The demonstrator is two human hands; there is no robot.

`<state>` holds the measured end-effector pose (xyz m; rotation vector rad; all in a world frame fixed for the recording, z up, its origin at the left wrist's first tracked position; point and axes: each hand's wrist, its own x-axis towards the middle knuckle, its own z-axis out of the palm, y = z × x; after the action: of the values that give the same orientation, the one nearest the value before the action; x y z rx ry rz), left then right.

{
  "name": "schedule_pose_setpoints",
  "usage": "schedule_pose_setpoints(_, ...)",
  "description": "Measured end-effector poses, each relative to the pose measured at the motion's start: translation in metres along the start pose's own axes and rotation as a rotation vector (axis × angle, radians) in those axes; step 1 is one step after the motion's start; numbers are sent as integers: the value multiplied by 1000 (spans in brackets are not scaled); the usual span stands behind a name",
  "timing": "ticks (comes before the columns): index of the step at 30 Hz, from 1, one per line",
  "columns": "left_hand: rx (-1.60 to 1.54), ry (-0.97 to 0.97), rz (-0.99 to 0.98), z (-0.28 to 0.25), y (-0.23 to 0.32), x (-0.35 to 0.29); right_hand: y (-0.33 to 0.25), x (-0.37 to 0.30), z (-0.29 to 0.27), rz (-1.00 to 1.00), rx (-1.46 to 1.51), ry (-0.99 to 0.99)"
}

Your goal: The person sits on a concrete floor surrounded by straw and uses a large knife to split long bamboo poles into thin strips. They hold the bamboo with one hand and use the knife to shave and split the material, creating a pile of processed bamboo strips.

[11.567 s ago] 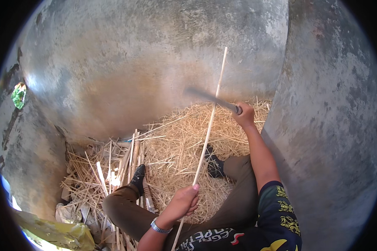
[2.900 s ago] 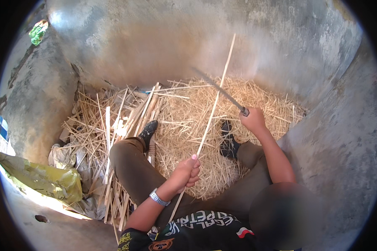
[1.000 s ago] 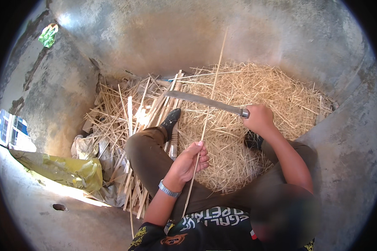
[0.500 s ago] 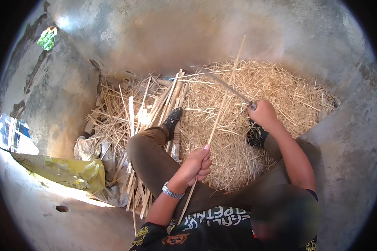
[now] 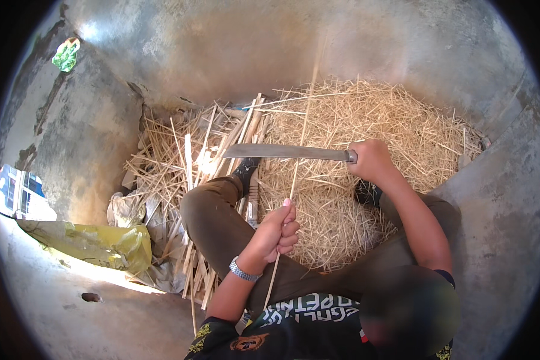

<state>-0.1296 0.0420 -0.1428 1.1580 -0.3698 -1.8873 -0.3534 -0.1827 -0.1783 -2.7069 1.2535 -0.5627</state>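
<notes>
My left hand [image 5: 274, 233] is closed round a long, thin bamboo strip [image 5: 296, 171], which slants up and away toward the far wall. The strip's lower end reaches down to my shirt. In my right hand [image 5: 371, 161] is the handle of a machete [image 5: 288, 152], mostly hidden by the fingers. Its broad grey blade points left and lies across the strip, well above my left hand. Whether the edge touches the strip I cannot tell.
A heap of thin shavings [image 5: 390, 120] spreads between and beyond my legs. Split bamboo pieces [image 5: 246, 135] and loose strips lie at the left by my knee [image 5: 204, 210]. A yellow plastic sheet [image 5: 108, 243] hangs over the low wall. A concrete wall [image 5: 270, 54] rises behind.
The machete has swung from pointing away and left to lying nearly level across the strip. The strip has tipped left at its top, and my left hand has come slightly left and nearer.
</notes>
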Motion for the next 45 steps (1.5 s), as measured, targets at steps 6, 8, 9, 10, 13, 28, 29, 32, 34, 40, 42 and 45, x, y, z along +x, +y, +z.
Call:
schedule_pose_setpoints(6,-13,30,15,0,-5,-1,-33,-21,-13,-214,-182,-126)
schedule_pose_setpoints(8,1,14,-1,1,-9,-2,-15,-2,-19,68,-67,-226)
schedule_pose_setpoints(9,-4,22,3,1,-8,-1,-4,6,-22,211,-11,-274)
schedule_pose_setpoints(10,4,18,-7,2,-9,-1,6,8,-27,305,23,-238)
schedule_pose_setpoints(13,17,28,-43,12,-5,-3,16,14,-33,478,122,-182)
schedule_pose_setpoints(28,-44,-22,-18,10,-3,0,11,-3,-17,73,-35,23)
schedule_pose_setpoints(29,-56,-20,-6,7,-2,-2,10,-2,-14,55,-56,44)
schedule_pose_setpoints(32,-53,7,44,3,-2,-8,-16,-9,-18,-60,-90,100)
schedule_pose_setpoints(34,-22,10,66,1,-2,-7,-34,-19,-22,-200,-128,117)
schedule_pose_setpoints(40,34,19,34,3,-10,-6,7,9,-19,266,19,-184)
schedule_pose_setpoints(42,72,34,2,15,-7,0,19,13,-17,462,146,-188)
schedule_pose_setpoints(45,24,56,-9,8,-12,2,7,9,-21,482,126,-329)
